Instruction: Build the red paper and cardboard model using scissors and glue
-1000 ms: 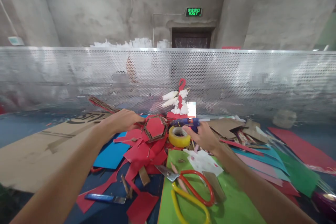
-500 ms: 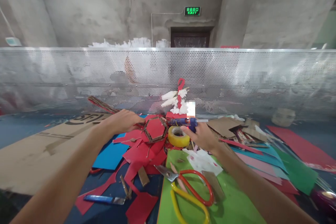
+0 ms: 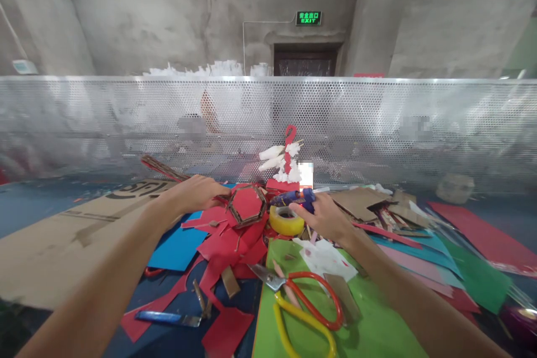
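My left hand [image 3: 196,192] is closed on the left edge of a red hexagon with a cardboard rim [image 3: 248,205], which rests on a heap of red paper scraps [image 3: 226,246]. My right hand [image 3: 325,217] grips a blue glue gun [image 3: 293,197] lying level, its nozzle pointing left toward the hexagon. A yellow roll of tape [image 3: 286,219] sits just below the gun, between my two hands. Behind them stands a small red and white paper figure [image 3: 285,162].
Red and yellow scissors [image 3: 306,305] lie on a green sheet [image 3: 369,335] near me. A blue-handled knife [image 3: 168,318] lies at lower left. A big cardboard sheet [image 3: 62,240] covers the left. Coloured paper and cardboard strips [image 3: 403,224] are piled on the right. A perforated metal screen [image 3: 377,123] closes the table's far side.
The glue gun in my right hand has tilted slightly and edged left toward the hexagon. My left hand has stayed on the hexagon.
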{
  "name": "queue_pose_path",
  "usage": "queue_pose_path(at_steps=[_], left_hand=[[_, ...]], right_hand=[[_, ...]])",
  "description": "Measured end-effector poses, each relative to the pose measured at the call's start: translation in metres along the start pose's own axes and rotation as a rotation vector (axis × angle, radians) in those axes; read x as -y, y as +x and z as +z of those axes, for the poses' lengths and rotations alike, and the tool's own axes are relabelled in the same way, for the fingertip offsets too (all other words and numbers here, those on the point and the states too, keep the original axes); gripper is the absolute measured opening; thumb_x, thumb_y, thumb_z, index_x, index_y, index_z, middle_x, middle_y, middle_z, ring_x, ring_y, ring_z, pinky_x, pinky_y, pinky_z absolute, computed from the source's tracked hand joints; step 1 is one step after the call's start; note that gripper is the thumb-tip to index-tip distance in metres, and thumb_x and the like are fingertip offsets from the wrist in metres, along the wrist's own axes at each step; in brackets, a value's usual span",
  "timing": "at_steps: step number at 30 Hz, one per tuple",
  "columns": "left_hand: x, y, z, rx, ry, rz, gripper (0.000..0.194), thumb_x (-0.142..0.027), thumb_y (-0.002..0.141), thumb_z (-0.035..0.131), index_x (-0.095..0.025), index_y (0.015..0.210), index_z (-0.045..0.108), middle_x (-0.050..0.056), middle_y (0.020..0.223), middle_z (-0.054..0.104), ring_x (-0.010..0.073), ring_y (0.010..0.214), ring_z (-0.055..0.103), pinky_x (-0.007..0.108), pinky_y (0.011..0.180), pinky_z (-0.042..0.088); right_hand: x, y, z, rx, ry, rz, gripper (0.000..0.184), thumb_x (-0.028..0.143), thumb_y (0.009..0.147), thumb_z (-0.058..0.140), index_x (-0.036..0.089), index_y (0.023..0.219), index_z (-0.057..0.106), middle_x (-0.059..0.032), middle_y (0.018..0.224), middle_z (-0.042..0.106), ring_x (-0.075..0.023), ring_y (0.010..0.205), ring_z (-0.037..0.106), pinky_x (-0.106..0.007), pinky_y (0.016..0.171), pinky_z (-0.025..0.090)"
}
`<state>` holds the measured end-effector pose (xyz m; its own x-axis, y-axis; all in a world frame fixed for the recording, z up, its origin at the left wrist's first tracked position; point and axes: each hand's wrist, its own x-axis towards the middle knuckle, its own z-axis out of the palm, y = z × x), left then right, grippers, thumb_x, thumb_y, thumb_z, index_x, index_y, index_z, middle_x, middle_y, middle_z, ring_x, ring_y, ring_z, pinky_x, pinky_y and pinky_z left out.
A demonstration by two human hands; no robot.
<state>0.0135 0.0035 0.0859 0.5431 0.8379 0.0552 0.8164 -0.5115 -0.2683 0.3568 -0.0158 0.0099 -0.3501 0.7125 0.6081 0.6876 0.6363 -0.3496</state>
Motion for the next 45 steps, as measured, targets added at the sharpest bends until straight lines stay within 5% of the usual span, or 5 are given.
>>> queue_pose_path(at_steps=[8, 15, 31, 41, 45], left_hand=[[0.006, -0.001, 0.004, 0.02, 0.024, -0.051, 0.02, -0.037, 0.096, 0.054, -0.035, 0.105, 0.072, 0.003, 0.098, 0.078, 0.0258, 0.092, 0.071, 0.029, 0.072, 0.041], [0.009, 0.0, 0.007, 0.0, 0.013, -0.033, 0.02, -0.037, 0.095, 0.053, -0.032, 0.101, 0.072, 0.004, 0.095, 0.078, 0.0265, 0.089, 0.072, 0.03, 0.07, 0.041], [0.01, -0.001, 0.006, -0.01, -0.011, -0.031, 0.02, -0.035, 0.093, 0.055, -0.033, 0.102, 0.073, 0.003, 0.098, 0.079, 0.0257, 0.091, 0.072, 0.03, 0.074, 0.043], [0.006, -0.003, 0.002, 0.006, 0.0, -0.045, 0.019, -0.035, 0.094, 0.056, -0.031, 0.102, 0.073, 0.005, 0.099, 0.079, 0.0268, 0.092, 0.072, 0.03, 0.071, 0.042], [0.002, -0.003, -0.001, 0.013, -0.02, -0.053, 0.016, -0.034, 0.093, 0.058, -0.031, 0.099, 0.073, 0.004, 0.098, 0.079, 0.0265, 0.092, 0.072, 0.03, 0.072, 0.042]], right_hand=[[-0.006, 0.0, -0.006, 0.031, 0.27, -0.016, 0.039, 0.05, 0.092, 0.061, 0.018, 0.109, 0.074, -0.0067, 0.101, 0.077, -0.0278, 0.095, 0.07, -0.038, 0.084, 0.057], [-0.004, -0.002, 0.0, -0.023, 0.119, -0.065, 0.032, 0.044, 0.097, 0.057, 0.018, 0.1, 0.075, -0.0095, 0.1, 0.079, -0.027, 0.098, 0.072, -0.037, 0.094, 0.052], [0.01, -0.003, -0.001, 0.059, 0.019, 0.004, 0.044, 0.051, 0.097, 0.054, 0.02, 0.067, 0.064, -0.005, 0.059, 0.066, -0.0198, 0.062, 0.062, -0.03, 0.066, 0.044], [0.003, -0.006, -0.004, 0.102, 0.526, 0.127, 0.044, 0.059, 0.093, 0.06, 0.018, 0.101, 0.071, -0.0044, 0.074, 0.068, -0.0192, 0.062, 0.06, -0.028, 0.05, 0.048], [-0.001, -0.005, -0.005, 0.235, 0.641, 0.248, 0.058, 0.071, 0.092, 0.053, 0.016, 0.077, 0.067, 0.0006, 0.051, 0.051, -0.0136, 0.043, 0.049, -0.026, 0.04, 0.04]])
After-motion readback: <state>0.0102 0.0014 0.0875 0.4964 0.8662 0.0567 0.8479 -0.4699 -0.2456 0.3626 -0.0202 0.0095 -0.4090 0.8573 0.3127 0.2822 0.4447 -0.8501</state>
